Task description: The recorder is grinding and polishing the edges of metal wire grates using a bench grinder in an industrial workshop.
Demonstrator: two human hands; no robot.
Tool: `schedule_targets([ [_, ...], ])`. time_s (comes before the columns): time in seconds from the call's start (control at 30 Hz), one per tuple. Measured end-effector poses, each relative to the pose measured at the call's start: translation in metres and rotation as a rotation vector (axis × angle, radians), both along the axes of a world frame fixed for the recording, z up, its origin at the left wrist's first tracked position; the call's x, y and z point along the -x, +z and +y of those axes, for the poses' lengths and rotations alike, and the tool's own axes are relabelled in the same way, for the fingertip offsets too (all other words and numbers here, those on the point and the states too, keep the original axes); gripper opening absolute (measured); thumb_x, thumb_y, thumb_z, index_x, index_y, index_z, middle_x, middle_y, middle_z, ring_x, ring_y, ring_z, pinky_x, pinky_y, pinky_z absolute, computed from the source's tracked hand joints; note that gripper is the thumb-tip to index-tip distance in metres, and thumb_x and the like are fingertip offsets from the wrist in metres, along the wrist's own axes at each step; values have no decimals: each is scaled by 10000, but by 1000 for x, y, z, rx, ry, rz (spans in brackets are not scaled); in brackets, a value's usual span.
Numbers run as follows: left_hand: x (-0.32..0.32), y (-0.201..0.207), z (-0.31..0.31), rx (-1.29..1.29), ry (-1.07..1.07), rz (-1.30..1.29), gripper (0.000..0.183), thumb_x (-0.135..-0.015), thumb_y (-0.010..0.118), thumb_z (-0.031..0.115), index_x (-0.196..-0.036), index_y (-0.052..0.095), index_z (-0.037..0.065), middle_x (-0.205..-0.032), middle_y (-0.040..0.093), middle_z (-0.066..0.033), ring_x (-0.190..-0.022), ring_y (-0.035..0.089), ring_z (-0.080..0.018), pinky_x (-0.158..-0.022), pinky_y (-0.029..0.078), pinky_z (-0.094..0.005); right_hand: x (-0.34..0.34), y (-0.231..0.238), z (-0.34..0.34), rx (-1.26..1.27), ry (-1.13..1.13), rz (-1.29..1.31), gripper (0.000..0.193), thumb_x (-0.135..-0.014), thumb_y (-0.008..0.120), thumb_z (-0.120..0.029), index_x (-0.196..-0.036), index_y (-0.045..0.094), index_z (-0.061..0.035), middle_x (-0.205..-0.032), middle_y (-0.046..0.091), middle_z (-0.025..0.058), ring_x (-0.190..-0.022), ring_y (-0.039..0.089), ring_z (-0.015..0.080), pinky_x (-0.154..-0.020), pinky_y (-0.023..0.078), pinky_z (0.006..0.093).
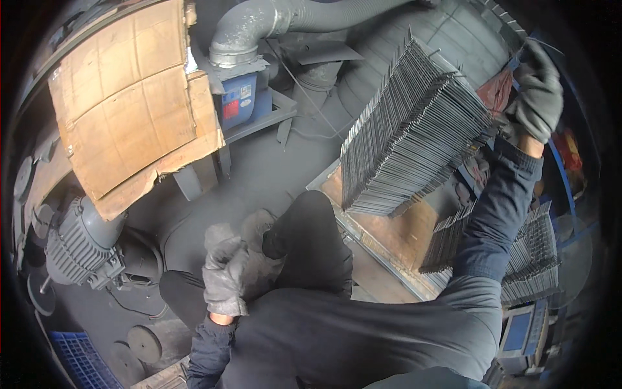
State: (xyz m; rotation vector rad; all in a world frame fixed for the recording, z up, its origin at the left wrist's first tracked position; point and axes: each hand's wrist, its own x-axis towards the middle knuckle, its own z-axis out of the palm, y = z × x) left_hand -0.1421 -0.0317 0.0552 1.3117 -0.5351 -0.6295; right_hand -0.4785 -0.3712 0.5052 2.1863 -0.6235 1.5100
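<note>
My left hand, in a dusty grey work glove, is by my bent leg and next to a grey shoe. Its fingers are curled in, and nothing shows in them. At the far right, my right hand is raised at the end of an outstretched arm, also gloved. Motion smears its fingers, so their grip cannot be read. Nearest to it is a tall stack of thin dark metal plates with ragged edges, leaning on a brown board. A second, lower stack of such plates stands beyond my right forearm.
Brown cardboard stands at the upper left above a grey finned motor. A thick grey duct runs down to a blue machine housing. Round discs and a blue crate are at the lower left.
</note>
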Motion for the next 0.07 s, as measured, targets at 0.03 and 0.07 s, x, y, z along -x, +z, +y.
schedule_targets([
  [0.03, 1, -6, 3, 17, -29, 25, 204, -945, 752, 64, -1126, 722, -24, -1005, 775, -114, -919, 723, -169, -871, 579, -312, -3, 3, -16, -93, -162, 95, 368, -1015, 597, 47, -1366, 679, -27, -1351, 716, 123, -1247, 679, 242, -1117, 515, 346],
  [0.07, 0, -13, 8, 32, -61, 49, 217, -950, 756, 72, -1139, 719, -28, -1026, 777, -122, -921, 723, -168, -869, 580, -312, 0, 7, -25, -106, -235, 119, 368, -1015, 597, 47, -1366, 679, -27, -1351, 716, 123, -1247, 679, 242, -1117, 515, 346],
])
